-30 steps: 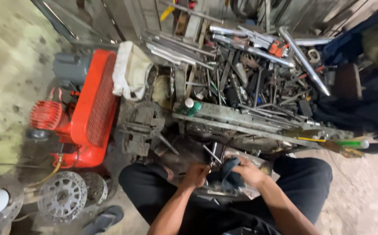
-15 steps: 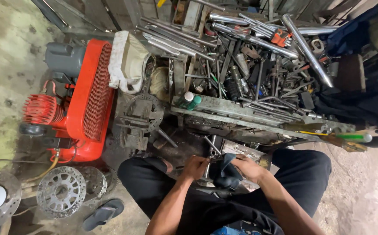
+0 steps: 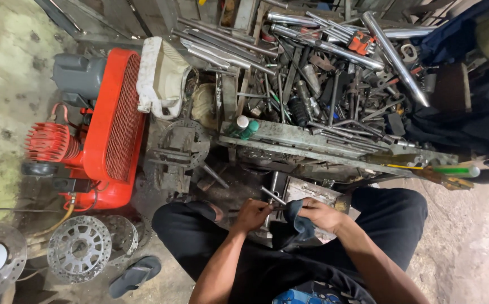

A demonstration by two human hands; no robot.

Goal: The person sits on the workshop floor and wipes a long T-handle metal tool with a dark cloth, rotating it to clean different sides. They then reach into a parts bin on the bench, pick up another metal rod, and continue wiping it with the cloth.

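Note:
My left hand (image 3: 251,214) is closed around a thin dark metal rod (image 3: 271,208) that runs across between my knees. My right hand (image 3: 320,214) grips a dark blue-grey cloth (image 3: 299,220) wrapped around the other end of that rod. Both hands sit close together over my lap, just in front of a grey metal box (image 3: 312,193). A short silver bar (image 3: 272,196) lies just beyond my left hand.
A red air compressor (image 3: 106,121) stands at left, with a white plastic jug (image 3: 163,76) beside it. A metal tray (image 3: 334,147) piled with wrenches, rods and pipes (image 3: 393,53) fills the top. Brake discs (image 3: 79,247) and a sandal (image 3: 134,275) lie lower left. Screwdrivers (image 3: 458,172) rest at right.
The view has dropped and shifted slightly. My hands stay together on the rod and cloth, with the right hand sliding the cloth a little.

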